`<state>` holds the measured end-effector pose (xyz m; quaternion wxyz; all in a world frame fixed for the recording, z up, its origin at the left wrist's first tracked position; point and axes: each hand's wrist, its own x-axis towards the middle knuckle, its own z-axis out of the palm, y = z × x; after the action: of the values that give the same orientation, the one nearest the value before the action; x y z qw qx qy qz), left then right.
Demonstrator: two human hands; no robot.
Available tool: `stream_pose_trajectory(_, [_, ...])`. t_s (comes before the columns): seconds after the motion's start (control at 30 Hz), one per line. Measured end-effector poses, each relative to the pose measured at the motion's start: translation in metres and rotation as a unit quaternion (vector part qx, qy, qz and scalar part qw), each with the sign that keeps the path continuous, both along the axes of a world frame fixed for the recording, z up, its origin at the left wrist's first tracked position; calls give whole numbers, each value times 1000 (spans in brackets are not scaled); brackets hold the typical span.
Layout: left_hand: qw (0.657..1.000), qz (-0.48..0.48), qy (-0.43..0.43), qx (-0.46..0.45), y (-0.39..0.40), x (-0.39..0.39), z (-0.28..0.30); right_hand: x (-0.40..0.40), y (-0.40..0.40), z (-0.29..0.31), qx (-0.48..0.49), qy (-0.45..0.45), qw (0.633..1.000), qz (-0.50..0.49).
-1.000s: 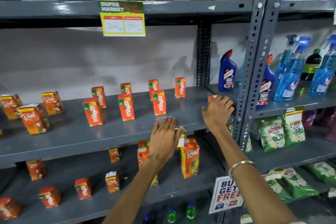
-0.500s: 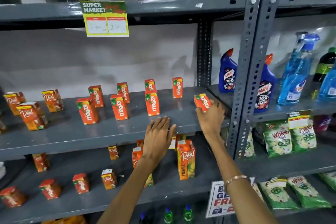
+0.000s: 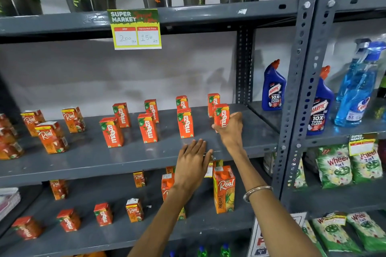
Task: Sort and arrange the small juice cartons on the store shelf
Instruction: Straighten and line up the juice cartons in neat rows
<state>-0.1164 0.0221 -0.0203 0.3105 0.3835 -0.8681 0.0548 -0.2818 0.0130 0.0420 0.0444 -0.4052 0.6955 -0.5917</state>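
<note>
Several small orange Maaza cartons stand in two rows on the grey middle shelf (image 3: 83, 158). My right hand (image 3: 230, 129) grips one upright Maaza carton (image 3: 221, 113) at the right end of the front row, just in front of the back-row carton (image 3: 213, 102). The neighbouring front-row carton (image 3: 185, 124) stands to its left. My left hand (image 3: 193, 160) lies flat, fingers spread, on the shelf's front edge and holds nothing. Small Real cartons (image 3: 52, 136) stand at the shelf's left end.
The lower shelf holds scattered small cartons (image 3: 103, 214) and a tall Real pineapple carton (image 3: 224, 190). A grey upright post (image 3: 298, 89) bounds the shelf on the right; Harpic bottles (image 3: 273, 87) stand beyond it. A price sign (image 3: 135, 29) hangs from the shelf above.
My right hand picked up a Maaza carton from the shelf's right end and carried it left, standing it upright in the front row. My left hand stayed on the shelf edge.
</note>
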Motion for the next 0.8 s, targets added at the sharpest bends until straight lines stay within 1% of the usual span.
stream_pose_trajectory(0.13, [1000,-9,3,3,5,3,17,-3,-2,0,16,-6,999,27])
stream_pose_trajectory(0.17, [1000,-18,19,6,10,3,23,-6,-2,-3,23,-15,999,35])
stream_pose_trajectory(0.2, [997,-32,60,19,16,3,29,-8,0,-7,26,-29,998,44])
stream_pose_trajectory(0.23, [991,-46,115,50,21,0,37,-11,2,-9,26,-48,997,54])
stream_pose_trajectory(0.27, [978,-65,178,90,27,-3,48,-14,5,-10,17,-73,995,67])
stream_pose_trajectory(0.3, [957,-86,239,139,30,-11,61,-15,7,-8,8,-98,992,79])
stream_pose_trajectory(0.37, [897,-125,342,250,24,-36,75,-18,8,0,9,-126,987,98])
stream_pose_trajectory(0.43, [836,-143,396,353,13,-59,80,-17,7,3,35,-133,981,138])
stream_pose_trajectory(0.47, [820,-138,405,381,6,-68,78,-15,7,2,46,-131,977,162])
stream_pose_trajectory(0.57, [798,-102,428,412,-11,-76,69,-15,2,-10,62,-111,971,204])
stream_pose_trajectory(0.63, [800,-111,427,407,-14,-75,70,-18,3,-11,65,-101,967,223])
stream_pose_trajectory(0.7, [798,-133,424,407,-13,-78,73,-23,7,-2,65,-113,963,236])
stream_pose_trajectory(0.8, [803,-135,421,399,-16,-86,75,-30,12,8,53,-124,959,248])
